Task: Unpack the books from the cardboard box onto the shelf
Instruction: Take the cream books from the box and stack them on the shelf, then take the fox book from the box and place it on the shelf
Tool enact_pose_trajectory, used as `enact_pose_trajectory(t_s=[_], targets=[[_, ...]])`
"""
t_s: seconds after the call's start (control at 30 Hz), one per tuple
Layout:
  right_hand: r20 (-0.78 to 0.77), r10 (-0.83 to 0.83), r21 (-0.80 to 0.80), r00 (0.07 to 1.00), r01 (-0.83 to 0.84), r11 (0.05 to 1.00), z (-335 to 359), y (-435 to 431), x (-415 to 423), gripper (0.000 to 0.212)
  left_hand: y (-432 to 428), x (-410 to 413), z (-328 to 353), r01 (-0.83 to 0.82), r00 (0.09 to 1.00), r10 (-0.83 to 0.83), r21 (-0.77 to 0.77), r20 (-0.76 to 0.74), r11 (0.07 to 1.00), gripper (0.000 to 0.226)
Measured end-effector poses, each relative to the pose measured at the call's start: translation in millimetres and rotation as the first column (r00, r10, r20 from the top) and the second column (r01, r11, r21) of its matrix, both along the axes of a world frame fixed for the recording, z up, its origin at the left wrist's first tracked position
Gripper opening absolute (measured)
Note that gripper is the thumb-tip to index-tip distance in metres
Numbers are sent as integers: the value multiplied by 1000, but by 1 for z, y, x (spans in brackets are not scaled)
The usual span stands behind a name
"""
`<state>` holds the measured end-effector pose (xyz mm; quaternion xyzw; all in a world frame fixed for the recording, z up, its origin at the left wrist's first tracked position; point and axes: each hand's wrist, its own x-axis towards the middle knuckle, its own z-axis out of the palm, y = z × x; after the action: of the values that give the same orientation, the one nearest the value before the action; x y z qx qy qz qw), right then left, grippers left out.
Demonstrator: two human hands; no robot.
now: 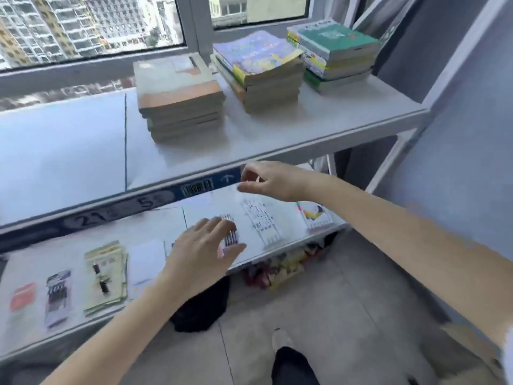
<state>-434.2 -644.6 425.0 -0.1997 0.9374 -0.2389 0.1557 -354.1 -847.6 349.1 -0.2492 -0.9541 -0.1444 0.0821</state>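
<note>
Left grip (pixel 204 252), right grip (pixel 268 180) below books (pixel 180 95)

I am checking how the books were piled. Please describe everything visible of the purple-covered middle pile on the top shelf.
The middle pile is several soft-cover books lying flat, slightly askew, on the white top shelf. Its top cover is purple with yellow patches, its right corner curling up. Page edges look beige. It stands between an orange-banded pile and a green-topped pile; contact unclear.

orange-edged book stack (pixel 179 98) – green-covered stack (pixel 336 48) – white shelf (pixel 277 134)
</note>
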Motion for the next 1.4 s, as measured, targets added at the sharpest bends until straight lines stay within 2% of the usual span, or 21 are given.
enact_pose_trajectory(t_s=[0.1, 0.17, 0.27, 0.4, 0.57, 0.87, 0.97, 1.2, 1.3, 1.4], targets=[[172, -128, 64, 977, 119, 991, -53, 13, 60, 44, 0, 30, -51, 48, 970, -19, -115, 242, 992, 49], [249, -242, 151, 938, 209, 966, -88, 28, 97, 48, 4, 49, -77, 97, 947, -36, -179, 320, 979, 55], [287, -422, 269, 860, 351, 897, -126, 65, 150, 52, 24, 74, -96, 187, 932, -102, -218, 349, 958, 58], [257, -614, 434, 747, 478, 763, -150, 136, 228, 61, 77, 108, -102, 324, 912, -227, -261, 343, 909, 61], [256, -750, 463, 609, 604, 649, -153, 226, 330, 64, 176, 161, -97, 487, 865, -403, -305, 300, 818, 58], [274, -886, 328, 375, 829, 453, -152, 371, 497, 68, 376, 281, -101, 708, 706, -639, -316, 305, 632, 52], [279, -916, 322, 288, 870, 372, -157, 412, 535, 57, 435, 306, -101, 747, 663, -684, -316, 303, 584, 49], [407, -900, 245, 155, 931, 271, -192, 503, 569, 61, 554, 316, -119, 808, 585, -727, -336, 360, 484, 50], [454, -886, 249, 97, 941, 231, -218, 543, 569, 53, 610, 311, -143, 831, 553, -721, -347, 417, 436, 49], [507, -861, 254, 28, 950, 181, -258, 590, 563, 61, 674, 300, -183, 858, 511, -704, -337, 493, 387, 48]])
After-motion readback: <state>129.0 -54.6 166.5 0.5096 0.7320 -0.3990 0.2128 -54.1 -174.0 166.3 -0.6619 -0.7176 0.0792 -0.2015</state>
